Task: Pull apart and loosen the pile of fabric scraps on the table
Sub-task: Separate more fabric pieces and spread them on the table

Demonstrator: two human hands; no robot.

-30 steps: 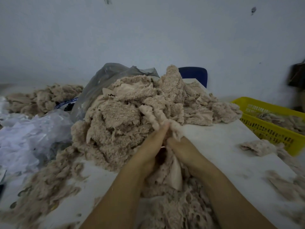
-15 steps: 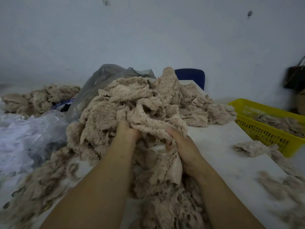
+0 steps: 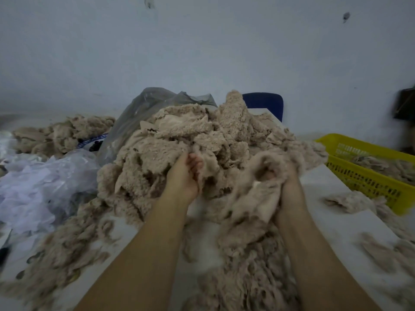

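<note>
L hand [image 3: 183, 176] is palm-in at the front face of the scrap pile [image 3: 179, 140]. Its fingers [image 3: 195, 160] are curled into a fold of fleece, so it reads as a grip, not a flat push. R hand [image 3: 286, 182] is mostly buried. It's wrapped round a clump [image 3: 258, 198] that hangs off the pile's right front, w/ only a few fingertips showing through the fabric, curled on it. The hands sit apart w/ fleece between them, which looks like a pull-apart in progress.

The pile is mid-table [image 3: 332, 212], tall and dense esp. at the back. Nearer the camera lie loosened scraps [image 3: 247, 283], thin and stringy, spread btw and below the forearms. More strewn bits [image 3: 56, 254] run down the left front. A small stray piece [image 3: 350, 199] lies on bare table to the right, just beside the yellow basket [image 3: 359, 145], which has some scraps in it.

Progress, as a judgement: front edge done, maybe a third. The bulk is packed and matted, so plenty is left to tease out.

Behind the pile are a grey plastic bag [image 3: 143, 108] and a blue chair back [image 3: 263, 102]. At far left are a second heap [image 3: 60, 133] and crumpled white plastic [image 3: 38, 187].
</note>
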